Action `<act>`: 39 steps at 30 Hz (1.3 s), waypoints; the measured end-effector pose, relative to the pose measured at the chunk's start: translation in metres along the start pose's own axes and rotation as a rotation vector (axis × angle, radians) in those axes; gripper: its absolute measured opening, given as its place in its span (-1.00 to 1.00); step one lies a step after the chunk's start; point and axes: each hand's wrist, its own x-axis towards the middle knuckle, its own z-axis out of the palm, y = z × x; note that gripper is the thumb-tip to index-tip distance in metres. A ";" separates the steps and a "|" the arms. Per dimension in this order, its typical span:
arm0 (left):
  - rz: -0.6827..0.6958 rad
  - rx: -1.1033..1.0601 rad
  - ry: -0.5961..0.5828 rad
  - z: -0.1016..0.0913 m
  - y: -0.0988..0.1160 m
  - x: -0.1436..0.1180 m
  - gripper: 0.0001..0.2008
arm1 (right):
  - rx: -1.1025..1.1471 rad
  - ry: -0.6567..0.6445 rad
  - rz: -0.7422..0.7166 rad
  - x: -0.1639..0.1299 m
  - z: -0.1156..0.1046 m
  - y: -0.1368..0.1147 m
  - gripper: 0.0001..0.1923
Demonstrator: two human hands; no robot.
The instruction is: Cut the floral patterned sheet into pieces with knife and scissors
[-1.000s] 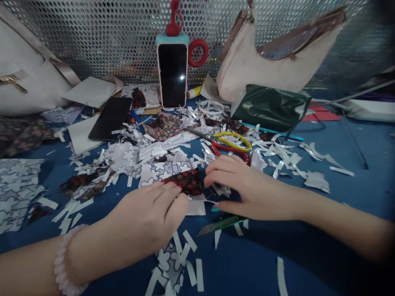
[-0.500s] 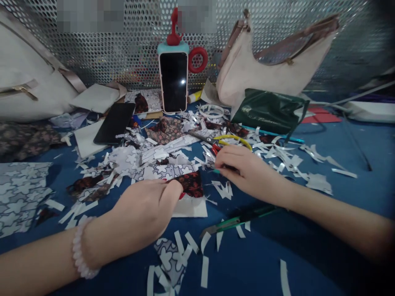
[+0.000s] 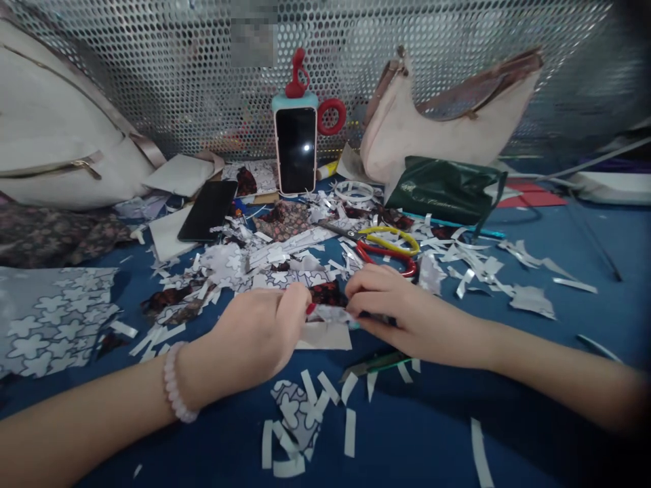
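Note:
My left hand (image 3: 259, 332), with a pale beaded bracelet at the wrist, pinches the left side of a dark red-flowered fabric piece (image 3: 325, 293). The piece's near edge shows a whitish, crumpled strip. At its right end, the fingers of my right hand (image 3: 391, 308) are closed on it, though the fingertips are partly hidden. Below the fabric lies a white piece of paper (image 3: 325, 337). A green utility knife (image 3: 376, 364) rests just in front of my right hand. Behind that hand are scissors (image 3: 389, 238) with yellow and red handles.
Scraps of white strips and floral fabric (image 3: 224, 261) cover the blue tabletop (image 3: 407, 434). A phone (image 3: 296, 150) leans on a teal holder at the back, and a dark phone (image 3: 208, 210) lies left of it. Beyond stand a cream handbag (image 3: 432, 142) and a green pouch (image 3: 447, 190).
My right hand has come away from the scissors and moved nearer to my left hand, onto the fabric's right end. A whitish strip now shows along the fabric's near edge. The view has shifted slightly.

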 end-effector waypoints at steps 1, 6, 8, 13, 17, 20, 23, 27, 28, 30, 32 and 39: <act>-0.025 -0.004 0.001 0.000 -0.001 0.001 -0.83 | 0.010 0.008 0.007 0.000 0.000 0.001 -0.84; -0.104 -0.056 0.001 -0.002 -0.004 0.001 -0.83 | 0.022 0.088 0.033 0.000 0.000 0.002 -0.82; -0.122 -0.087 -0.012 -0.003 -0.005 0.001 -0.83 | -0.008 0.126 0.036 0.000 0.001 0.003 -0.81; -0.209 -0.199 -0.070 -0.003 -0.005 -0.001 -0.86 | -0.064 0.228 0.055 0.000 0.004 0.012 -0.85; -0.326 -0.330 -0.118 -0.004 -0.008 0.001 -0.89 | -0.118 0.318 0.135 0.001 0.005 0.016 -0.89; -0.427 -0.548 -0.125 -0.002 -0.012 0.004 -0.95 | -0.116 0.318 0.119 0.003 0.005 0.009 -0.91; -0.536 -0.839 -0.076 0.003 -0.016 0.006 -0.94 | -0.087 0.264 0.081 0.006 0.007 -0.003 -0.92; -0.613 -1.171 0.004 0.011 -0.018 0.006 -0.93 | -0.062 0.158 0.099 0.015 0.012 -0.018 -0.93; -0.617 -1.199 0.021 0.012 -0.018 0.006 -0.93 | -0.062 0.136 0.106 0.017 0.013 -0.021 -0.93; -0.621 -1.219 0.045 0.012 -0.017 0.006 -0.92 | -0.072 0.102 0.112 0.022 0.016 -0.025 -0.96; -0.618 -1.224 0.055 0.011 -0.016 0.005 -0.90 | -0.091 0.086 0.109 0.027 0.018 -0.027 -0.97; -0.585 -1.226 0.024 0.014 -0.020 0.003 -0.90 | -0.027 0.116 0.157 0.028 0.020 -0.018 -0.86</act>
